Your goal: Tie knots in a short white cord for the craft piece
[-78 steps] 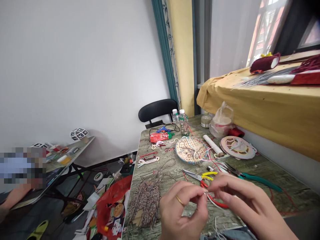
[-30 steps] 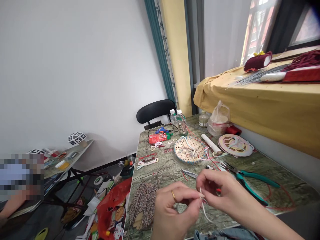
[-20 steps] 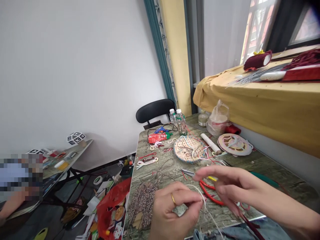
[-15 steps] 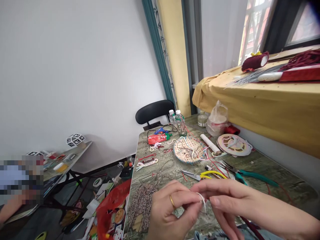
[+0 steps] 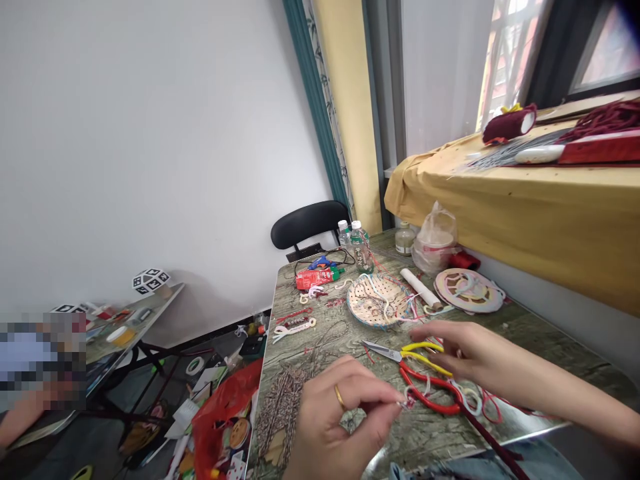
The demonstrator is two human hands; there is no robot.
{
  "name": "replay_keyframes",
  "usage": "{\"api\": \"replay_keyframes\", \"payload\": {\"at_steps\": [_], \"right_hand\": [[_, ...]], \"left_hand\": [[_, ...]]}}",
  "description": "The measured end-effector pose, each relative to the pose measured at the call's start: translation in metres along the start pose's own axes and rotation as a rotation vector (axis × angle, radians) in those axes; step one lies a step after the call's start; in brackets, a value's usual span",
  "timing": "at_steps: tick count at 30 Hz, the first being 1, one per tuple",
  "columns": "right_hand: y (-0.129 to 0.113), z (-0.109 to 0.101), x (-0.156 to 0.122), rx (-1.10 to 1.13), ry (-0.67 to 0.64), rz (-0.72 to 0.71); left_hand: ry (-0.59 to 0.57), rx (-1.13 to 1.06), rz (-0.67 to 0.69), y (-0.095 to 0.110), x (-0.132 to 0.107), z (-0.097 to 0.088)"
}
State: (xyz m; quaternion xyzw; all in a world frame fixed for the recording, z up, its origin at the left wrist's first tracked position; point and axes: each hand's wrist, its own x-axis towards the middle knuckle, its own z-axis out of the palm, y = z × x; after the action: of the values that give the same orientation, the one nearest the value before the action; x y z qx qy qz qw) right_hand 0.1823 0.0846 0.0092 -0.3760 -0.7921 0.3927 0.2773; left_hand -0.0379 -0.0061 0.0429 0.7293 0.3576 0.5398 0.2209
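Observation:
My left hand (image 5: 340,420), with a gold ring on one finger, is closed in a pinch on a small knotted piece of white and red cord (image 5: 407,400) just above the table's near edge. My right hand (image 5: 465,353) lies further back, its fingers loosely stretched out to the left, with the fingertips at the handles of the yellow scissors (image 5: 415,350). It holds nothing. Red-handled scissors (image 5: 430,395) lie between my two hands. White cord loops (image 5: 470,400) lie beside them.
On the green patterned table (image 5: 515,320) are a woven disc (image 5: 380,300), a second disc (image 5: 467,290), a white roll (image 5: 420,287), bottles (image 5: 357,243), a plastic bag (image 5: 437,240), a red packet (image 5: 315,277) and a twine bundle (image 5: 283,407). A black chair (image 5: 307,223) stands behind. A person sits at the far left.
My right hand has let go of the cord and moved away to the right and back, onto the yellow scissors. My left hand keeps its pinch on the cord.

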Motion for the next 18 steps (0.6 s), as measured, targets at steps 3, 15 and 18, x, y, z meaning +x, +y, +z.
{"api": "replay_keyframes", "payload": {"at_steps": [3, 15, 18], "right_hand": [[-0.035, 0.008, -0.013, 0.568, -0.487, 0.179], [-0.054, 0.008, -0.009, 0.316, -0.308, 0.092], [-0.057, 0.004, -0.012, 0.247, -0.248, 0.051]], "left_hand": [[-0.027, 0.015, 0.022, -0.001, 0.001, 0.000], [-0.083, 0.059, 0.007, -0.002, 0.002, 0.001], [-0.081, 0.067, -0.018, -0.002, 0.004, 0.003]]}}
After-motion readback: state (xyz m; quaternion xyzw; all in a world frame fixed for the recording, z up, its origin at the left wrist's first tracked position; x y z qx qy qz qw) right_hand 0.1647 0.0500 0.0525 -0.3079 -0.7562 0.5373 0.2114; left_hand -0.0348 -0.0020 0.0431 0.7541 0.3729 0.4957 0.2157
